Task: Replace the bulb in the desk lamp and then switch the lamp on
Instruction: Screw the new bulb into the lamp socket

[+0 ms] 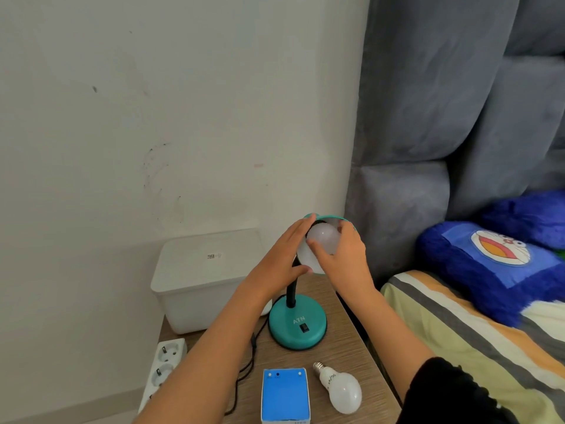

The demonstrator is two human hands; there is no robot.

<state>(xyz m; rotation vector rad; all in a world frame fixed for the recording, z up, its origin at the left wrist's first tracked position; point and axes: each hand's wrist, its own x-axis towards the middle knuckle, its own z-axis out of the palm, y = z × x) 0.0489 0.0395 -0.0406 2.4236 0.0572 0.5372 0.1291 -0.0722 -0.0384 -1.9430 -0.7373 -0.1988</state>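
A small teal desk lamp stands on a wooden bedside table, next to a bed. Its black bendy neck goes up from the round base to the teal shade, which is tipped so the open side faces the person. A white bulb sits in the mouth of the shade. The right hand is wrapped around this bulb, with the thumb pressed on its front and the fingers curled over the top. The left hand is held flat against the left side of the shade, fingers pointing up, and its thumb touches the shade's lower rim. The two hands are close together, one on each side of the bulb. A black switch is on the lamp base, facing the person. Another white bulb lies on its side on the table, near the front edge, with its metal screw end pointing toward the lamp. Just to its left stands a small blue box. A black cord runs from the lamp down the left side of the table. A white power strip lies at the table's left edge, and a white plastic tub sits behind the lamp by the wall. A blue cartoon pillow rests on the striped bedsheet.
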